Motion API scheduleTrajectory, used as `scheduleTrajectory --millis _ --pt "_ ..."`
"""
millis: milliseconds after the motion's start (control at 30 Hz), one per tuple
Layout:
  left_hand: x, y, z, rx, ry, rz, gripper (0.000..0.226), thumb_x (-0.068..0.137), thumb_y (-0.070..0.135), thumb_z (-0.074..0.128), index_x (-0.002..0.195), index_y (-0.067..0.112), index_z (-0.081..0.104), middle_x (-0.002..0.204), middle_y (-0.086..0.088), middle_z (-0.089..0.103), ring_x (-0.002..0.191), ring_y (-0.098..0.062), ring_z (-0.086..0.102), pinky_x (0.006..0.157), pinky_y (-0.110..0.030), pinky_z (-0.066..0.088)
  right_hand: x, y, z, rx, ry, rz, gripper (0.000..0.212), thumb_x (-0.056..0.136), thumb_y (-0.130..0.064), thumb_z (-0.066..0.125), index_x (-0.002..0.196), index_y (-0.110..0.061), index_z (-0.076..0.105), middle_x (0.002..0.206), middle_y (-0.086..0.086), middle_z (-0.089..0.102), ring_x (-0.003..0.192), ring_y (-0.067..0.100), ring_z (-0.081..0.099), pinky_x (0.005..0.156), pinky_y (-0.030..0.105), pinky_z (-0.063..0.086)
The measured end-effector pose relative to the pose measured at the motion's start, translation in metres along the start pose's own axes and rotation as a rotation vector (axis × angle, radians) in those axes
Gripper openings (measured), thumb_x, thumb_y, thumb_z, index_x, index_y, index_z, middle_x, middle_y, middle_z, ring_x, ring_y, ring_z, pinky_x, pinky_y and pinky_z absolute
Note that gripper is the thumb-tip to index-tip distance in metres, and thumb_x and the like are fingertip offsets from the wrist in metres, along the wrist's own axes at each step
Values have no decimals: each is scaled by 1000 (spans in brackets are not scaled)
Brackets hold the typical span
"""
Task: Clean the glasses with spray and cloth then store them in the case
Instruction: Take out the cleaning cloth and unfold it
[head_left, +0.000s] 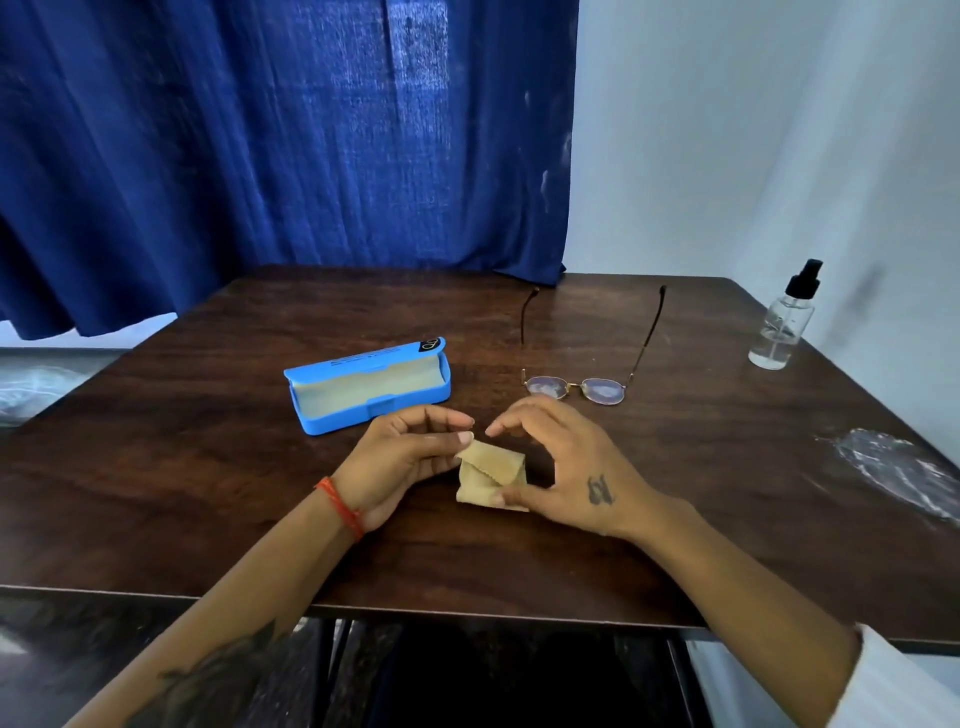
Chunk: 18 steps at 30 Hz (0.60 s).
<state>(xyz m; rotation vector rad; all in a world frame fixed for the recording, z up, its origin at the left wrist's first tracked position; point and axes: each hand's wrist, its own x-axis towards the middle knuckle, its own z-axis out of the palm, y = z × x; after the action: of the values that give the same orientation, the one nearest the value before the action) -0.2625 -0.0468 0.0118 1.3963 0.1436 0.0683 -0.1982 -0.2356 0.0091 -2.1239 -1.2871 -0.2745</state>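
A folded beige cloth (488, 470) lies on the dark wooden table (208, 493) between my hands. My left hand (400, 462) pinches its upper left corner with thumb and fingers. My right hand (561, 467) arches over it, with the thumb pressing its lower right edge and the fingers spread above. Thin gold-rimmed glasses (587, 387) rest lenses-down just beyond my right hand, their arms unfolded and pointing away. The blue case (363, 387) lies open to the left of the glasses, with nothing in its pale lining. A clear spray bottle (784, 322) with a black pump stands at the far right.
A blue curtain (285, 145) hangs behind the table and a white wall (753, 130) runs along the right. A crumpled clear plastic wrapper (893, 467) lies near the table's right edge. The near table edge runs just below my forearms.
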Motion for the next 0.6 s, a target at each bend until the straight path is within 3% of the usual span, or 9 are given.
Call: scheduleTrajectory --millis 133,200,300,400,533,600 --pt "-2 1 1 -5 11 -32 12 80 1 61 87 9 67 86 -4 65 76 -7 66 65 -16 54 6 3 0 17 72 -45 12 81 -20 66 92 -16 70 90 -7 69 83 5 62 72 32 52" --pt "-4 1 1 90 37 29 11 81 16 62 89 12 68 94 -2 68 86 -9 65 67 -18 53 8 3 -2 78 74 21 9 84 -15 64 90 -15 71 85 -7 71 77 3 64 69 26 52" --pt "-10 5 5 324 -45 183 34 75 38 64 101 18 67 102 3 69 95 -6 63 72 -17 50 12 -1 -11 228 34 113 9 86 -11 63 91 -13 70 84 -6 70 77 6 64 69 21 51" --pt "-12 13 14 356 -140 237 31 73 19 68 103 12 65 94 1 70 87 -8 66 74 -17 52 19 -7 -27 381 -53 220 9 88 -11 61 92 -9 69 81 -3 69 72 5 64 64 18 51" --pt "-7 29 18 278 -93 184 6 78 10 67 83 13 67 66 3 69 59 -6 62 51 -17 52 28 -11 -47 746 -163 394 12 88 -10 59 95 -2 65 84 15 68 71 18 63 55 22 53" --pt "-3 35 19 232 -84 131 1 79 12 66 78 13 66 60 4 67 51 -5 59 44 -16 48 34 -8 -51 778 -169 421 14 88 -11 60 96 -2 66 84 14 68 72 20 63 54 22 53"
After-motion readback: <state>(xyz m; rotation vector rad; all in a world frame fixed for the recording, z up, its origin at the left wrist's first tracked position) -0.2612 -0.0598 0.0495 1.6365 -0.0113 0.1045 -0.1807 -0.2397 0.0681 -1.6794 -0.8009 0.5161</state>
